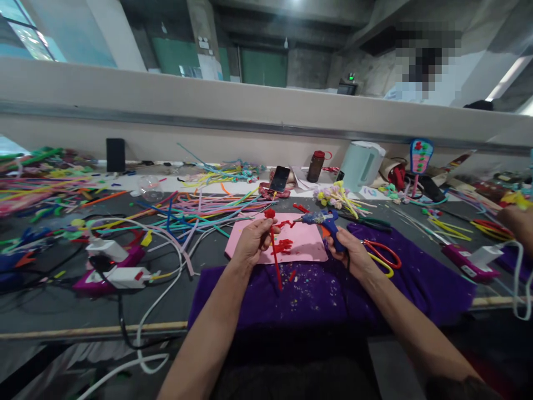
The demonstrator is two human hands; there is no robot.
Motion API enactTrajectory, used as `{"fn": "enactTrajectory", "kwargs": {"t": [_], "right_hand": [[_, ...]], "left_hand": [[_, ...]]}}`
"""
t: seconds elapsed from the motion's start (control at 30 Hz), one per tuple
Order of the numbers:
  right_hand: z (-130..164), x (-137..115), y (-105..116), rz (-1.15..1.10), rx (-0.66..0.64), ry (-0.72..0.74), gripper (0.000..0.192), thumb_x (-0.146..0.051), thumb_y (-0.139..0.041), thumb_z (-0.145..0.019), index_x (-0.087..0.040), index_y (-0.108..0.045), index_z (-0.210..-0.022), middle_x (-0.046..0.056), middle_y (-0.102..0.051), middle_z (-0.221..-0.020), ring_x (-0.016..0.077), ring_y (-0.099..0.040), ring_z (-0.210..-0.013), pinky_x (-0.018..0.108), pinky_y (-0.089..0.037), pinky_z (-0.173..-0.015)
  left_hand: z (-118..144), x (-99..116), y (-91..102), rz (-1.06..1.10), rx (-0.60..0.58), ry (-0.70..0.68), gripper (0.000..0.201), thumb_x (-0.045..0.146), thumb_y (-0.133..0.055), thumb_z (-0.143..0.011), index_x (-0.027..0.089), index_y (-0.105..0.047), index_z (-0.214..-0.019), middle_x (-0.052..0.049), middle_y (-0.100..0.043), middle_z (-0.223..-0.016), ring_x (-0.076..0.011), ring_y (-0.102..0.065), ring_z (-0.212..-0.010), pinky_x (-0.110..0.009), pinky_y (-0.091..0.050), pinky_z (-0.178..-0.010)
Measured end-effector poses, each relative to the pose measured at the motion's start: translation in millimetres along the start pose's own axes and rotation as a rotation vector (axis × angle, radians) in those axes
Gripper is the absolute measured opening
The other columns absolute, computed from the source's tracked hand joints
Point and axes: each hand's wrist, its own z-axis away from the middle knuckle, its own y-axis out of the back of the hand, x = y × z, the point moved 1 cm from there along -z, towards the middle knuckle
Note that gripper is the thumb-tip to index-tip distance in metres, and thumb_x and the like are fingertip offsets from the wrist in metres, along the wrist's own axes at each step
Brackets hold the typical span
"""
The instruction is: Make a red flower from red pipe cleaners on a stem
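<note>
My left hand [255, 240] pinches a red pipe-cleaner stem [277, 271] with a small red bud at its top; the stem hangs down over the cloth. In my right hand [352, 253] is a blue hot glue gun [331, 223], its nozzle pointing left, a short way from the bud. Below both hands lies a pink sheet [310, 250] with short red pipe-cleaner pieces [283, 246] on it. It rests on a purple cloth [241, 294] specked with bits. Beside my right hand is a tool with red and yellow handles [389, 255].
Power strips stand at the left [106, 269] and right [470, 261], trailing cables. Loose pipe cleaners [200, 205] spread behind the sheet. At the back are a phone [280, 179], a brown bottle [316, 166] and a pale green kettle [361, 165]. Another person's hand [518, 222] shows at far right.
</note>
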Motion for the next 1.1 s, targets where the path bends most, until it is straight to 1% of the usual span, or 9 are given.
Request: {"fn": "enactTrajectory", "kwargs": {"t": [0.17,0.3,0.4,0.57,0.7,0.8,0.93,1.0,1.1], "right_hand": [[0.4,2.1,-3.3,0.064,0.015,0.028,0.031,-0.042,-0.061,-0.071,-0.021,-0.053,-0.093,-0.003,-0.053,-0.067,0.0062,-0.045,-0.048,0.014,-0.027,-0.035],[-0.3,3.5,-3.6,0.055,0.019,0.034,0.031,-0.046,-0.055,-0.075,-0.021,-0.052,-0.094,-0.002,-0.052,-0.067,0.0067,-0.044,-0.048,0.015,-0.027,-0.036],[-0.3,3.3,-4.7,0.042,-0.012,0.038,0.035,-0.05,-0.05,-0.077,-0.021,-0.053,-0.094,-0.002,-0.052,-0.065,0.0063,-0.041,-0.044,0.016,-0.026,-0.035],[-0.1,4.2,-5.3,0.024,-0.023,0.057,0.037,-0.051,-0.055,-0.072,-0.022,-0.053,-0.095,-0.002,-0.051,-0.065,0.0065,-0.04,-0.043,0.017,-0.028,-0.035],[-0.1,6.0,-6.0,0.023,-0.037,0.057,0.035,-0.05,-0.053,-0.074,-0.022,-0.054,-0.093,-0.002,-0.05,-0.065,0.0061,-0.04,-0.043,0.017,-0.027,-0.034],[-0.1,7.1,-7.6,0.03,-0.065,0.062,0.033,-0.048,-0.052,-0.076,-0.021,-0.054,-0.093,-0.002,-0.049,-0.064,0.0061,-0.039,-0.042,0.017,-0.025,-0.033],[-0.5,7.4,-7.6,0.01,-0.084,0.061,0.032,-0.045,-0.054,-0.075,-0.02,-0.054,-0.095,-0.001,-0.05,-0.065,0.006,-0.039,-0.042,0.017,-0.025,-0.033],[-0.9,5.9,-5.4,-0.011,-0.064,0.072,0.031,-0.044,-0.055,-0.074,-0.021,-0.054,-0.096,-0.002,-0.05,-0.065,0.0063,-0.04,-0.043,0.016,-0.026,-0.033],[-1.1,2.3,-0.3,-0.05,0.004,0.083,0.029,-0.045,-0.055,-0.076,-0.022,-0.053,-0.093,-0.002,-0.051,-0.065,0.0068,-0.043,-0.045,0.015,-0.028,-0.035]], "left_hand": [[2.3,-3.1,-4.3,-0.041,-0.059,0.04,0.031,0.037,-0.067,-0.064,0.01,-0.062,-0.079,-0.003,-0.064,-0.065,-0.001,-0.039,-0.032,-0.014,-0.02,-0.027],[3.2,-5.6,-5.9,-0.057,-0.098,0.097,0.031,0.032,-0.069,-0.063,0.01,-0.064,-0.084,-0.002,-0.062,-0.065,-0.0017,-0.043,-0.037,-0.013,-0.027,-0.03],[1.8,-9.9,-6.2,-0.065,-0.087,0.124,0.034,0.027,-0.071,-0.06,0.011,-0.064,-0.09,-0.002,-0.061,-0.062,-0.0024,-0.045,-0.04,-0.013,-0.029,-0.033],[-1.6,-18.8,-7.2,-0.078,-0.055,0.138,0.046,0.023,-0.073,-0.056,0.01,-0.062,-0.098,-0.002,-0.059,-0.06,-0.0047,-0.047,-0.042,-0.014,-0.029,-0.035],[-1.7,-22.3,-8.8,-0.123,-0.06,0.111,0.05,0.024,-0.073,-0.056,0.01,-0.061,-0.103,0.0,-0.057,-0.055,-0.0063,-0.047,-0.041,-0.016,-0.029,-0.035],[-1.2,-22.8,-10.1,-0.153,-0.055,0.102,0.045,0.026,-0.073,-0.057,0.01,-0.062,-0.098,0.0,-0.058,-0.053,-0.0062,-0.047,-0.04,-0.016,-0.03,-0.035],[-1.7,-23.1,-9.4,-0.202,-0.04,0.1,0.031,0.028,-0.072,-0.058,0.01,-0.063,-0.083,-0.001,-0.057,-0.053,-0.0059,-0.047,-0.039,-0.016,-0.032,-0.035],[-2.4,-23.4,-7.8,-0.213,-0.041,0.101,0.028,0.028,-0.071,-0.059,0.01,-0.062,-0.078,0.0,-0.057,-0.052,-0.0051,-0.045,-0.037,-0.015,-0.031,-0.033],[-3.2,-23.5,-5.0,-0.218,-0.049,0.125,0.027,0.031,-0.071,-0.059,0.009,-0.062,-0.073,0.0,-0.055,-0.052,-0.0032,-0.04,-0.034,-0.015,-0.026,-0.031]]}}
